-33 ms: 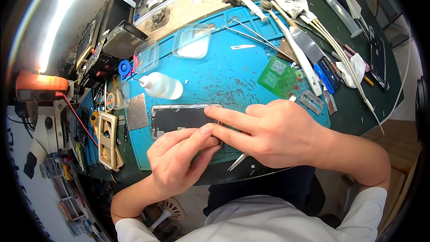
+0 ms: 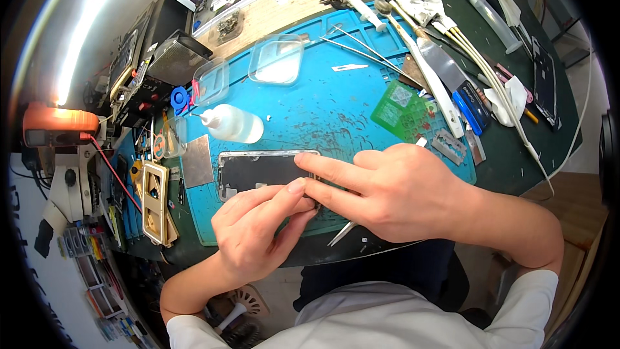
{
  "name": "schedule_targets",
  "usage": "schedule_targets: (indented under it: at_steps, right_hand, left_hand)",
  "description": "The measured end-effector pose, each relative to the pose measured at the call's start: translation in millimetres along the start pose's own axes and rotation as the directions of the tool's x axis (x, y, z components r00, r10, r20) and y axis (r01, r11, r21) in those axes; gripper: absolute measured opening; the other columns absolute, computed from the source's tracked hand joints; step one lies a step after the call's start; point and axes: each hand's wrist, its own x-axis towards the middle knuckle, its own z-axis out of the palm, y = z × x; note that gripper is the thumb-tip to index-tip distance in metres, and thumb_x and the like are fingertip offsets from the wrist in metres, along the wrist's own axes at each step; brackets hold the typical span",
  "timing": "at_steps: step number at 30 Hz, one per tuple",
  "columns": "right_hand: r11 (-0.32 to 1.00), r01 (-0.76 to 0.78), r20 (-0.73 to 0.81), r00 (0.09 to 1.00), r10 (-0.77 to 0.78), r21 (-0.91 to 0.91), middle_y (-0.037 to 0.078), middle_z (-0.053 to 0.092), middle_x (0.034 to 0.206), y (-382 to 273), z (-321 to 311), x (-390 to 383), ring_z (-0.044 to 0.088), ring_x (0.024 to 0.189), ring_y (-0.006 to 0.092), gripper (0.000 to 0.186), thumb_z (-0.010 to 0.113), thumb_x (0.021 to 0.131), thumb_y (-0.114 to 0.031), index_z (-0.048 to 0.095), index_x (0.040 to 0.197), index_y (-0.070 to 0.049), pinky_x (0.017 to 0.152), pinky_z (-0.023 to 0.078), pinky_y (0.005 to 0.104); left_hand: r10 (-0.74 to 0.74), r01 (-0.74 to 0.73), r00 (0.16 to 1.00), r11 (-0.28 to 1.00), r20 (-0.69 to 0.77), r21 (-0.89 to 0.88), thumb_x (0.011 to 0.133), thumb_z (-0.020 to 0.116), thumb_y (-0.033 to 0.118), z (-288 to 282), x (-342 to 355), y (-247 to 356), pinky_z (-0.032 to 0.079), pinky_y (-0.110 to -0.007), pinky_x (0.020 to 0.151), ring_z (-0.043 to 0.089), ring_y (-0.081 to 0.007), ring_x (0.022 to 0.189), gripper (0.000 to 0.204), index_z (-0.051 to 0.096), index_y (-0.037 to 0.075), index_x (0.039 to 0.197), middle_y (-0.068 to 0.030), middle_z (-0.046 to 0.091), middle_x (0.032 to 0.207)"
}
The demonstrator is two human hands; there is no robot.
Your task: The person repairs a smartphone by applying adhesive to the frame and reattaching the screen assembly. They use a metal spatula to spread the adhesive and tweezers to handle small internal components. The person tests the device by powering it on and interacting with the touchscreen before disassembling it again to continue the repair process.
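A phone screen panel (image 2: 253,172) with a dark back and a light metal rim lies on the blue mat in front of me. My left hand (image 2: 255,227) is closed in a pinch at its near right corner; the exact spot between the fingertips is hidden. Reaching in from the right, my right hand (image 2: 403,190) lays its outstretched index and middle fingers on the panel's right end, the other fingers curled. Tweezers (image 2: 341,234) stick out from under that palm, seemingly tucked in the curled fingers. Beyond the panel stands a white dropper bottle (image 2: 234,124), tilted over on its side.
Left of the panel are a metal plate (image 2: 197,161) and gold phone frames (image 2: 155,201). Clear plastic boxes (image 2: 276,58) sit farther back. To the right lie a green stencil (image 2: 403,111), razor blades (image 2: 449,147), a brush (image 2: 426,74), a blue cutter (image 2: 473,111) and syringes (image 2: 494,21).
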Motion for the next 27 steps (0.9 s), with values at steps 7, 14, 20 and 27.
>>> schedule_targets:
  at_steps: [7,14,20,27]
  right_hand:
    - [1.0,0.008,-0.013,1.0,-0.008,-0.019,0.015,0.072,0.128,0.4,0.9,-1.5,0.066,0.069,0.0164,0.033,0.066,0.086,-0.018,0.073,0.114,-0.002,0.055,0.055,0.0297]
    - [1.0,0.003,-0.013,1.0,-0.003,-0.005,0.014,0.069,0.132,1.2,1.7,-3.5,0.065,0.069,0.0151,0.034,0.066,0.087,-0.018,0.073,0.116,-0.003,0.055,0.054,0.029]
    - [1.0,0.018,-0.011,1.0,-0.018,0.013,0.018,0.071,0.127,1.8,0.3,-3.6,0.068,0.073,0.0165,0.033,0.066,0.087,-0.018,0.074,0.113,0.001,0.057,0.056,0.0298]
    - [1.0,0.025,-0.009,1.0,-0.025,-0.003,0.018,0.072,0.126,1.8,0.1,-3.9,0.067,0.073,0.0156,0.034,0.067,0.087,-0.018,0.074,0.113,0.001,0.056,0.055,0.029]
  left_hand:
    - [-0.026,0.027,0.999,0.999,0.031,-0.021,0.072,0.085,-0.007,0.2,-1.1,-1.9,0.054,-0.031,0.071,0.072,-0.023,0.086,0.067,0.063,-0.004,0.135,-0.0055,0.079,0.09]
    - [0.016,-0.016,1.0,1.0,0.027,-0.011,0.073,0.084,-0.008,0.7,-4.5,-5.2,0.056,-0.032,0.071,0.071,-0.0236,0.088,0.07,0.059,-0.004,0.138,-0.0063,0.079,0.089]
    - [0.055,-0.055,0.998,0.998,0.026,-0.005,0.074,0.084,-0.008,0.5,-2.8,-4.5,0.059,-0.033,0.069,0.072,-0.0238,0.087,0.069,0.058,-0.005,0.137,-0.008,0.078,0.091]
    - [0.158,-0.159,0.987,0.984,0.025,0.083,0.078,0.084,-0.005,1.9,-2.7,-3.8,0.061,-0.033,0.067,0.074,-0.0258,0.084,0.064,0.057,-0.005,0.136,-0.0097,0.077,0.091]
